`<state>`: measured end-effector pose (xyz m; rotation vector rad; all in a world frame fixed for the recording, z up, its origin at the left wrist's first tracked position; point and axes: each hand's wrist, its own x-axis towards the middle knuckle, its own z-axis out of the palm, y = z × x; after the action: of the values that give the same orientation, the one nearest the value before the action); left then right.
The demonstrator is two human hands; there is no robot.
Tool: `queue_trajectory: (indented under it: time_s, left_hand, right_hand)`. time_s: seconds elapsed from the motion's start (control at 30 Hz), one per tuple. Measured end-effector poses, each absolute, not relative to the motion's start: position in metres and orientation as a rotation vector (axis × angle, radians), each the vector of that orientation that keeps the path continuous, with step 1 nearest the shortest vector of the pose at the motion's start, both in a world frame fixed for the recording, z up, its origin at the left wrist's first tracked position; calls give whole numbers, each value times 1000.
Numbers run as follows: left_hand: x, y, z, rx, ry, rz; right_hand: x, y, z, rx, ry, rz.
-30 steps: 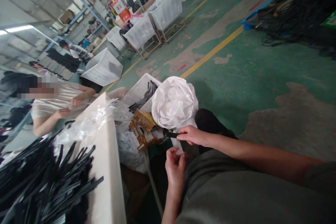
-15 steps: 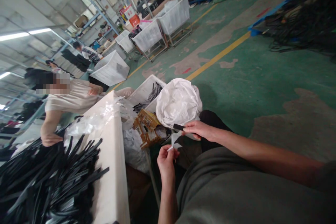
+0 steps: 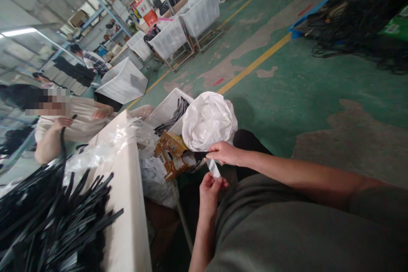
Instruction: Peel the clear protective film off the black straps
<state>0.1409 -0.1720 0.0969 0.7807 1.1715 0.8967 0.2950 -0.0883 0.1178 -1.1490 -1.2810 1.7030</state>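
Observation:
Fingers pinched, my right hand point(image 3: 225, 153) grips a short black strip point(image 3: 200, 154) near the rim of a white bag point(image 3: 208, 121). A small white piece point(image 3: 213, 168) stretches between that hand and my left hand point(image 3: 213, 187), whose fingers are closed on its lower end. Whether the white piece is attached to the black strip cannot be made out. Many long black strips point(image 3: 63, 216) lie heaped on the pale table point(image 3: 130, 204) to the left.
Across the table a person point(image 3: 79, 110) holds up a black strip. Beyond the table edge are a brown printed bag point(image 3: 172, 153) and a white bin point(image 3: 159, 112) with grey strips. A blue pallet point(image 3: 296, 29) with dark cords lies at the upper right.
My hands are closer together, and the white piece now looks straighter and flatter. Across the table, the person has raised a black strip from the pile. The camera view has shifted slightly.

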Motion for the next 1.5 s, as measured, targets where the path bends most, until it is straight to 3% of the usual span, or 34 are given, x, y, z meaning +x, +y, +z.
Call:
queue_trajectory:
  time_s: [0.3,0.6,0.83,1.13,1.3,1.5]
  left_hand:
    - [133,-174,99,620,1155,776]
    - [123,-166,107,991,1190,625]
    - [127,-163,101,583,1120,789]
    - [125,-140,97,-83,1228,1216]
    - [128,-134,94,-114,1179,1264]
    - [135,-137,100,-65,1215,1234]
  right_hand:
    - [286,-28,124,-1205,-1390,1505]
    - [269,-14,110,-1219,-1518,1457]
    - [270,-9,110,-1326,-1634,1301]
    - [318,-75,130,-1431,-1891,1025]
    - [317,-130,130,-1375,-2109,907]
    - [305,-137,128,-1418,-2222,809]
